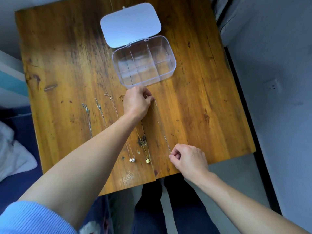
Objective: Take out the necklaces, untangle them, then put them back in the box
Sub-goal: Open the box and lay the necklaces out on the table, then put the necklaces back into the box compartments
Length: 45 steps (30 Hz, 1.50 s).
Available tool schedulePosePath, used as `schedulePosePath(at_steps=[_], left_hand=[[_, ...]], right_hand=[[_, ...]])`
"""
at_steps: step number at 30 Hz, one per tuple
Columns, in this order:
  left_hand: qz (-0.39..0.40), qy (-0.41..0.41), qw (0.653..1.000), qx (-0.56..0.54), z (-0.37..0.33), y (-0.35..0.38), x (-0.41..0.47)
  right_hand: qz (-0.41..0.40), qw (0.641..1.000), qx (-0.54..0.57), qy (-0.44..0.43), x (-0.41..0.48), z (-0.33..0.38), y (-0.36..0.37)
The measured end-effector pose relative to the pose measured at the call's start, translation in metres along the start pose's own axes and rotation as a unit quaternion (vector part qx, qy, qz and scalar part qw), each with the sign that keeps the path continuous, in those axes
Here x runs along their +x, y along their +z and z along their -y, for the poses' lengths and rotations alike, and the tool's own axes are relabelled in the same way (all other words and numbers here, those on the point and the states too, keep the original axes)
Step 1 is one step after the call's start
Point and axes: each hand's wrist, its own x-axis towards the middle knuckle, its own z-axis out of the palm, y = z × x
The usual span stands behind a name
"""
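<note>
A clear plastic box with inner dividers stands open on the wooden table, its white lid folded back. A thin silver necklace runs stretched between my hands. My left hand pinches its far end just below the box. My right hand pinches its near end close to the table's front edge. Several other necklaces lie straight in a row to the left: two silver ones, a rose-gold chain with a crystal pendant, and a gold chain with a gold pendant.
The box compartments look empty. My left forearm crosses over the laid-out chains. A dark crack runs through the tabletop. Below the front edge are my legs, and a grey floor lies to the right.
</note>
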Motion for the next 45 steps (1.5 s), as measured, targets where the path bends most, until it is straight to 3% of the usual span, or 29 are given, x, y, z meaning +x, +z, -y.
schedulePosePath(at_steps=[5, 10, 16, 22, 31, 36, 45], left_hand=[[0.01, -0.014, 1.0, -0.014, 0.009, -0.015, -0.005], [-0.03, -0.059, 0.998, -0.025, 0.039, -0.06, -0.021], [-0.097, -0.14, 0.985, -0.016, 0.093, -0.122, -0.052], [-0.079, -0.147, 0.986, -0.008, 0.135, -0.15, -0.063], [-0.001, -0.117, 0.993, 0.001, 0.14, -0.139, -0.026], [0.018, -0.136, 0.991, -0.005, 0.128, -0.124, -0.002], [0.135, -0.114, 0.982, 0.064, 0.119, -0.122, 0.018]], right_hand=[[0.005, 1.0, -0.026, -0.005, -0.001, -0.003, -0.006], [0.002, 1.0, -0.024, -0.018, 0.007, 0.01, -0.019], [0.038, 0.994, -0.021, -0.102, 0.02, 0.068, -0.014], [0.059, 0.988, -0.028, -0.143, 0.009, 0.126, 0.032], [0.027, 0.993, -0.097, -0.062, 0.001, 0.169, 0.094], [0.027, 0.998, -0.058, -0.008, 0.0, 0.171, 0.101], [0.012, 0.999, -0.015, 0.045, -0.004, 0.175, 0.102]])
